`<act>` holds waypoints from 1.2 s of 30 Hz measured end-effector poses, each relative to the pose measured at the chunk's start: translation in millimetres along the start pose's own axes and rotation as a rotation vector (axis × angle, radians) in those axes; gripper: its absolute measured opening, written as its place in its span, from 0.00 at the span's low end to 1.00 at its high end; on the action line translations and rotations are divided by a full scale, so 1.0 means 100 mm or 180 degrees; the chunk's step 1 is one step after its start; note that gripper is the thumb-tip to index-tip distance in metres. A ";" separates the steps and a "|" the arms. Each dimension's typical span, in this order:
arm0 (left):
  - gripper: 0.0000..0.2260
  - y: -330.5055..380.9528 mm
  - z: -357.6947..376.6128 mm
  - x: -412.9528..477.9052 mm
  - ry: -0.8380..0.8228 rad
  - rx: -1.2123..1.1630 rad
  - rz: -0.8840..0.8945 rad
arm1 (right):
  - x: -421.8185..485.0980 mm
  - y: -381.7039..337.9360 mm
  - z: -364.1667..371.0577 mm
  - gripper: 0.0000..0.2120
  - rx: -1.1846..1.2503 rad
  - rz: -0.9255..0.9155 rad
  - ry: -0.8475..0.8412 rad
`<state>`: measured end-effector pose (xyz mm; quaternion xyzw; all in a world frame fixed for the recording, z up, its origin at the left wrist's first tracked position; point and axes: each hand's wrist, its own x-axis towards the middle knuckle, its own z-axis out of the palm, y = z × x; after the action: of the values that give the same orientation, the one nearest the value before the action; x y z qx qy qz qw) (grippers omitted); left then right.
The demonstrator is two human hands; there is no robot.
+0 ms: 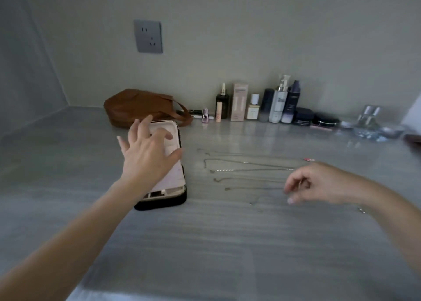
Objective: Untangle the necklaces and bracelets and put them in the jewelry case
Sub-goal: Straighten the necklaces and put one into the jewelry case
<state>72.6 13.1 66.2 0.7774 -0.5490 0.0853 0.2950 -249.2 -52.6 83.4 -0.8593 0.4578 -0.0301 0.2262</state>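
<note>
My left hand [149, 151], fingers spread apart, hovers over the open jewelry case [169, 164] and hides most of its cream inside. My right hand [319, 182] curls its fingers together near the thin chains [248, 169] lying in rows on the grey table [227, 243]; whether it pinches one, I cannot tell.

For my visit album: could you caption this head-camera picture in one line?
Left hand spread over the open jewelry case, right hand pinching at thin chains laid out on the grey counter.

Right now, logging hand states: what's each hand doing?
Left hand: open, fingers spread over the jewelry case.
Right hand: fingers pinched; whether it grips a chain cannot be told.
</note>
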 end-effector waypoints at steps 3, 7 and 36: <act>0.17 0.25 0.08 -0.08 -0.0032 -0.0062 0.0228 | -0.12 0.19 0.12 0.12 -0.0253 0.0005 0.0046; 0.11 0.71 0.24 -0.30 -0.0215 -0.0667 0.0938 | -0.23 0.31 0.13 0.17 -0.0328 0.0072 0.0135; 0.03 1.05 0.28 -0.35 -0.1697 -0.0843 0.0999 | -0.04 0.28 0.12 0.01 -0.0049 -0.0270 0.0306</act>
<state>-41.2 2.4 65.5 0.6332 -0.7261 -0.1487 0.2228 -270.2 -58.5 61.8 -0.8772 0.4316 -0.0773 0.1958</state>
